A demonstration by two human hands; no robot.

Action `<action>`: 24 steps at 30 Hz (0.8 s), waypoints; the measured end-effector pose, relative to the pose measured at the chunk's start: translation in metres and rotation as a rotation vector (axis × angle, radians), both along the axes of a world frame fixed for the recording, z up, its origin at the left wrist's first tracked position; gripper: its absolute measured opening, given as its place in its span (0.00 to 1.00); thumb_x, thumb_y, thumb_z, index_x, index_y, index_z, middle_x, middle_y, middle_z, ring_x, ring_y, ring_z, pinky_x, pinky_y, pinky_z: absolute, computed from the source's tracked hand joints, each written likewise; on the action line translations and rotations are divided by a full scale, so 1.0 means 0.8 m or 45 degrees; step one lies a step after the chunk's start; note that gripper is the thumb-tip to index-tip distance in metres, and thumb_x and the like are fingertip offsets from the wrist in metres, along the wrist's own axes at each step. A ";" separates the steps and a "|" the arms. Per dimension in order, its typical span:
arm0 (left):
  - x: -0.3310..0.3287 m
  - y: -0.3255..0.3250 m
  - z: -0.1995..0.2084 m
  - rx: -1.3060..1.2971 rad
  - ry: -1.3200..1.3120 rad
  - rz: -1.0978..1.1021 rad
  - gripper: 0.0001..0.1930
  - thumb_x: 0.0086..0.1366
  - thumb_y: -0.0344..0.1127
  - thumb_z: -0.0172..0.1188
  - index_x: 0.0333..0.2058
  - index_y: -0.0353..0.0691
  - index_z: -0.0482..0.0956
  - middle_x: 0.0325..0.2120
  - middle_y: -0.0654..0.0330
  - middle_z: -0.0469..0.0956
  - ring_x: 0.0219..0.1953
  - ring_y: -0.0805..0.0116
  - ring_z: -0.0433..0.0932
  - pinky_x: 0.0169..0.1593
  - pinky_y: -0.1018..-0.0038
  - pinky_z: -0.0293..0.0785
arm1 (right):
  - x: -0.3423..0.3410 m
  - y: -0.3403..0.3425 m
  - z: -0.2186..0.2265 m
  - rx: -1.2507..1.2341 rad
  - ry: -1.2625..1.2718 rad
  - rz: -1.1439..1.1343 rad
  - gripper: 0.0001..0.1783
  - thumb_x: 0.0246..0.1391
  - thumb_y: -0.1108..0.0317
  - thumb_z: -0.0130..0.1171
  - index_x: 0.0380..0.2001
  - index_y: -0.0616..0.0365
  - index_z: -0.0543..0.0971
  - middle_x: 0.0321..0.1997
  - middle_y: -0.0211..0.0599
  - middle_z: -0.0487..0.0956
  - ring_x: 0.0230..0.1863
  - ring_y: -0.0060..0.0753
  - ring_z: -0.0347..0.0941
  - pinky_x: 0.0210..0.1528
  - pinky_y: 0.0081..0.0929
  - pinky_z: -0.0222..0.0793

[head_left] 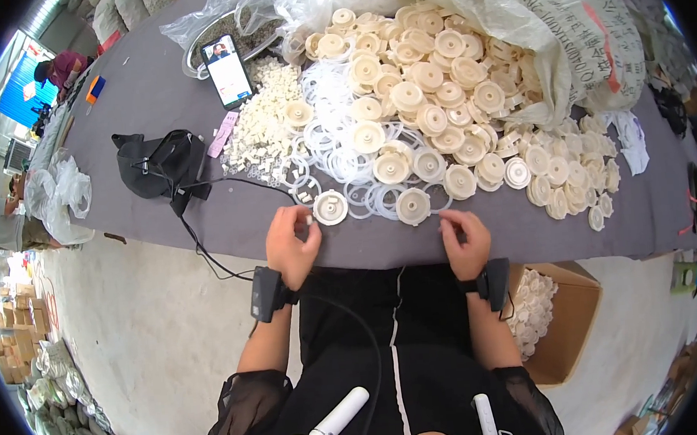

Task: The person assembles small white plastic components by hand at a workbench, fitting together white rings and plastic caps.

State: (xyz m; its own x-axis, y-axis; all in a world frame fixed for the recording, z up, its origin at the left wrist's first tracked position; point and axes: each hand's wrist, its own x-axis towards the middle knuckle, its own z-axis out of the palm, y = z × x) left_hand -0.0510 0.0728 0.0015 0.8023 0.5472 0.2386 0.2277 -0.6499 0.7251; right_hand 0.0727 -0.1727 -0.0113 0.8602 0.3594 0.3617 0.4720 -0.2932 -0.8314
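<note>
My left hand [292, 244] is closed in a pinch at the table's front, with a small cream plastic piece [310, 219] at its fingertips. Just right of it lies a round cream plastic cap [331, 207], its hollow side up. My right hand [466, 241] has its fingers curled, thumb and forefinger pinched at the near edge of a thin white plastic ring [448, 202]. Between the hands another round cap [412, 206] rests flat. Beyond are a pile of white rings [333, 113], a heap of small cream pieces [264, 114] and a large heap of caps [435, 74].
A phone [227, 71], a pink slip [222, 135] and a black bag [161, 167] with cables lie left on the grey-covered table [122, 96]. A woven sack [546, 34] leans over the caps. Below right stands a cardboard box [570, 323] holding parts. Other people are far left.
</note>
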 end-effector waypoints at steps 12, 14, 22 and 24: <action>0.024 -0.084 -0.010 -1.968 -0.185 -0.394 0.04 0.57 0.26 0.57 0.31 0.36 0.72 0.25 0.62 0.76 0.29 0.76 0.76 0.36 0.82 0.71 | -0.040 0.053 0.024 0.214 0.163 0.499 0.16 0.42 0.79 0.61 0.39 0.60 0.78 0.35 0.38 0.76 0.30 0.30 0.74 0.31 0.22 0.71; 0.024 -0.085 -0.007 -1.883 -0.151 -0.355 0.04 0.57 0.27 0.58 0.30 0.36 0.73 0.24 0.62 0.76 0.27 0.76 0.75 0.34 0.82 0.72 | -0.040 0.052 0.014 0.211 0.164 0.466 0.16 0.42 0.80 0.61 0.39 0.60 0.78 0.35 0.38 0.76 0.30 0.29 0.74 0.31 0.22 0.71; 0.039 -0.076 -0.004 -0.830 0.000 -0.329 0.06 0.54 0.28 0.62 0.31 0.36 0.77 0.25 0.62 0.77 0.23 0.73 0.74 0.30 0.78 0.69 | -0.023 0.036 0.008 0.151 0.290 0.337 0.13 0.42 0.78 0.62 0.36 0.62 0.78 0.32 0.36 0.76 0.31 0.24 0.73 0.32 0.18 0.69; 0.058 -0.067 -0.003 -0.106 -0.187 -0.436 0.09 0.50 0.27 0.62 0.32 0.37 0.77 0.27 0.60 0.75 0.28 0.65 0.74 0.31 0.74 0.69 | -0.015 0.034 0.009 0.078 0.478 0.385 0.11 0.42 0.76 0.62 0.33 0.61 0.78 0.29 0.34 0.76 0.30 0.24 0.72 0.33 0.19 0.68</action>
